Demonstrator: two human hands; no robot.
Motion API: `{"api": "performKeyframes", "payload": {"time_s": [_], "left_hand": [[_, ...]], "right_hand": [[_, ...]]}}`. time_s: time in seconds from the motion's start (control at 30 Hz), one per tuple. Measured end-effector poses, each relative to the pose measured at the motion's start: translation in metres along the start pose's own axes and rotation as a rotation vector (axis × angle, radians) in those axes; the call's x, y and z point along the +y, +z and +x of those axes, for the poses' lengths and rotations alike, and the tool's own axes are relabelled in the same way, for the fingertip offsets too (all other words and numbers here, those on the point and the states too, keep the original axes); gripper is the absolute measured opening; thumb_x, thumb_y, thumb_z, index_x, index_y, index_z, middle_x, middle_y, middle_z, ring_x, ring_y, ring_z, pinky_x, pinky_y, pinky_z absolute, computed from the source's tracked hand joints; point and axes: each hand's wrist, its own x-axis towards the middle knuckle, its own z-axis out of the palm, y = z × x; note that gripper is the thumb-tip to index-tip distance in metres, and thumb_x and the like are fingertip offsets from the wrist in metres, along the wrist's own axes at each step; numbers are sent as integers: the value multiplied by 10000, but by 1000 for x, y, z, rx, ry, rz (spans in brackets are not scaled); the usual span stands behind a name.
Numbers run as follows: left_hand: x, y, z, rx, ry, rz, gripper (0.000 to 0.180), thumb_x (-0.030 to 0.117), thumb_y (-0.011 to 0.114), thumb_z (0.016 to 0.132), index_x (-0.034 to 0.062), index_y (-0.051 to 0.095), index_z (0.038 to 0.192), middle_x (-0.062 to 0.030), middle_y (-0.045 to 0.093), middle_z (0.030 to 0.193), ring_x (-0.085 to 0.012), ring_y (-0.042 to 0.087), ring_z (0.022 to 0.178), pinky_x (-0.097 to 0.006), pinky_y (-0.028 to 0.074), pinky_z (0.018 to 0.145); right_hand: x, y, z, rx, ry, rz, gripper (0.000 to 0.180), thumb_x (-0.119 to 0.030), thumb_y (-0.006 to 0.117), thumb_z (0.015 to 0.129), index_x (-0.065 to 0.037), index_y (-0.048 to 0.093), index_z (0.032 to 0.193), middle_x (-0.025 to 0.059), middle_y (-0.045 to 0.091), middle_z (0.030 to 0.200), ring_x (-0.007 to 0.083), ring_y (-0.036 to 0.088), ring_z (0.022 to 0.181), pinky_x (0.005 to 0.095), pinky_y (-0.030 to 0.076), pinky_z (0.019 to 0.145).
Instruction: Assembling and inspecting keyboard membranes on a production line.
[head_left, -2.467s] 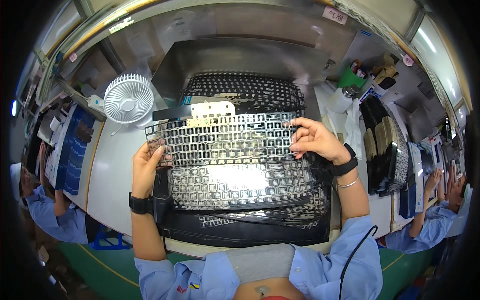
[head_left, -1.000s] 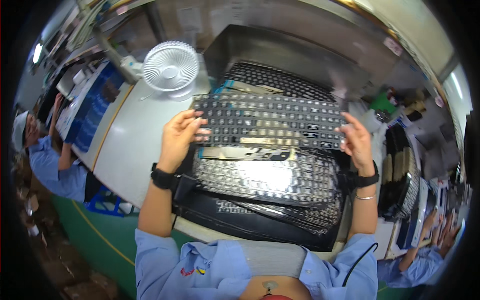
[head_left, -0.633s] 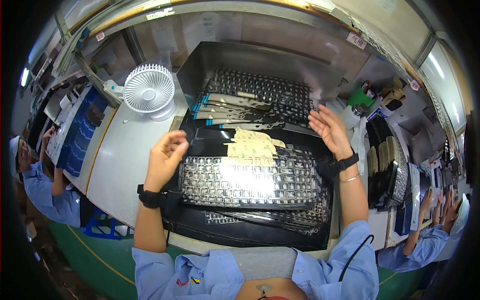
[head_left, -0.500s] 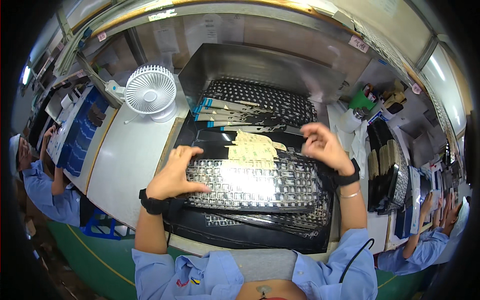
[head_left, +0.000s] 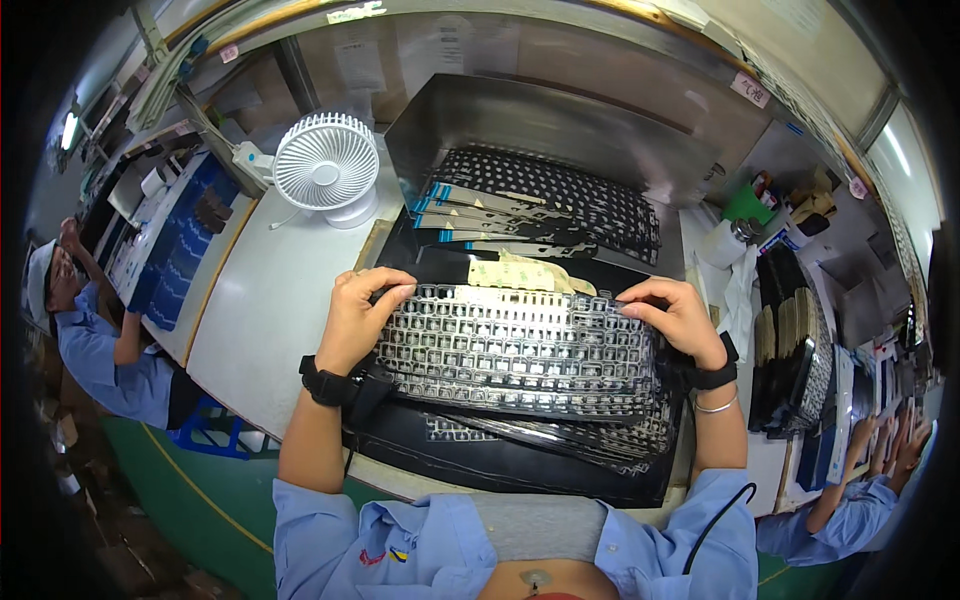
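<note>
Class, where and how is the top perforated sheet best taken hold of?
Probably by the far corners of the perforated sheet, pinched from left and right: it looks wide and thin, and the left hand and right hand hold it there.

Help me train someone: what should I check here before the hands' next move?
1. Left hand at the upper left corner of the keyboard lattice sheet: ok, thumb and fingers pinch it.
2. Right hand at the upper right corner: ok, pinched too.
3. Sheet parted from those directly beneath: cannot tell.
4. Pale yellow paper clear of the sheet: not ok, they overlap at the sheet's upper edge.
5. Lower lattice sheets squared up: not ok, they fan out unevenly.
6. White desk fan apart from both hands: ok.
</note>
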Motion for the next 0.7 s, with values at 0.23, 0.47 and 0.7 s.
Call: {"api": "performKeyframes", "payload": {"time_s": [0.23,0.47,0.7], "left_hand": [[5,-3,-1,75,-78,-150,49,37,631,805,16,590,822,-61,643,872,-98,548,760,-242,413,745],[-8,-18,-3,-37,-308,-861,82,26,562,872,19,540,951,-89,604,1016,-116,583,821,-240,484,747],[-5,-17,-2,-111,-379,-724,207,46,543,888,-23,553,1082,-101,639,956,-135,621,831,-261,541,664]], "right_hand": [[-5,0,-1,85,-187,-55,119,-56,648,797,-14,679,904,67,633,891,117,590,785,229,458,705],[-2,1,-6,238,-209,145,93,-1,614,820,7,646,907,61,607,913,93,551,795,211,428,693],[7,4,-2,305,-170,319,130,-34,585,863,-4,592,989,47,590,885,82,547,751,195,443,653]]}}
